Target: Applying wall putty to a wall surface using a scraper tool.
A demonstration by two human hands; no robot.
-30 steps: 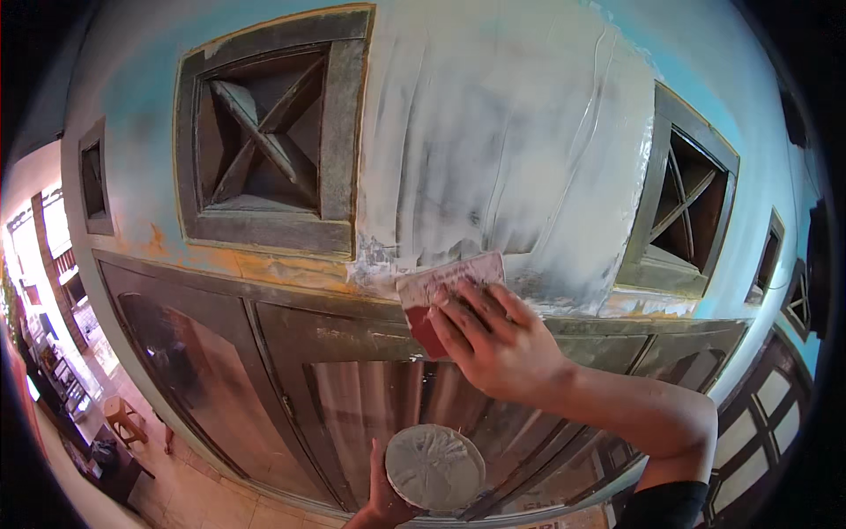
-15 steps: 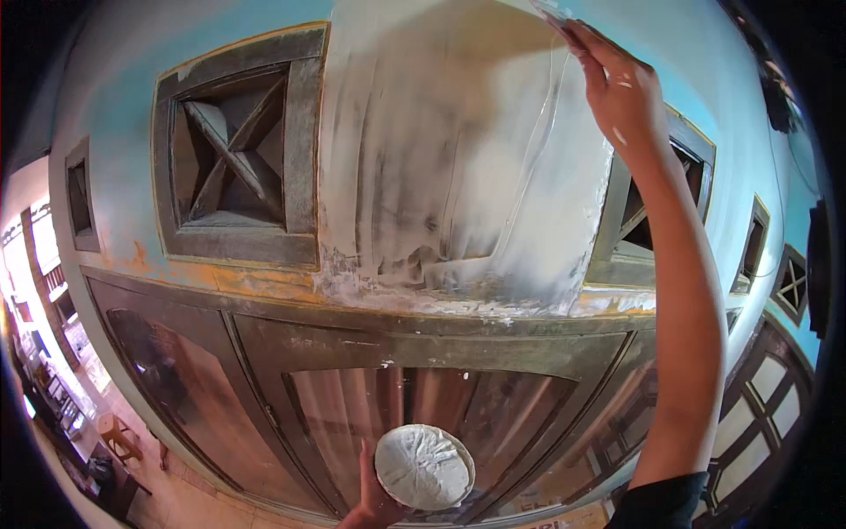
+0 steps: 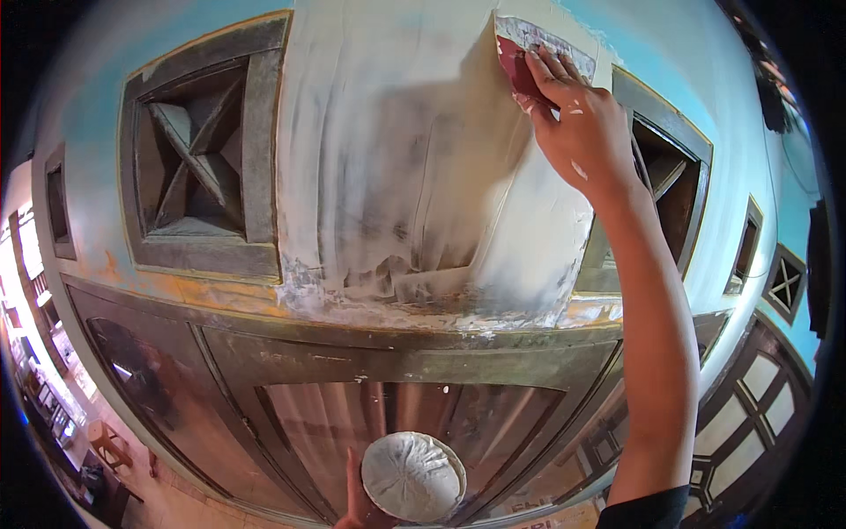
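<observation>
My right hand grips a wide red putty scraper with a white-smeared blade, held against the upper right of a grey-white filler patch on the wall. Small white smears mark the back of the hand. Low in the view, my left hand holds a round container of white paste, its surface creased by strokes. Behind it is a dark wooden door with a glazed panel.
Wooden vents with crossed bars flank the patch, over dark doors. Orange and flaking paint runs above the door frame. A bright doorway and a wooden stool are at the left, a paned door at the right.
My right hand rose with the scraper from the patch's lower edge to its top edge, then came slightly down and left. The left hand still holds the container, now a little lower.
</observation>
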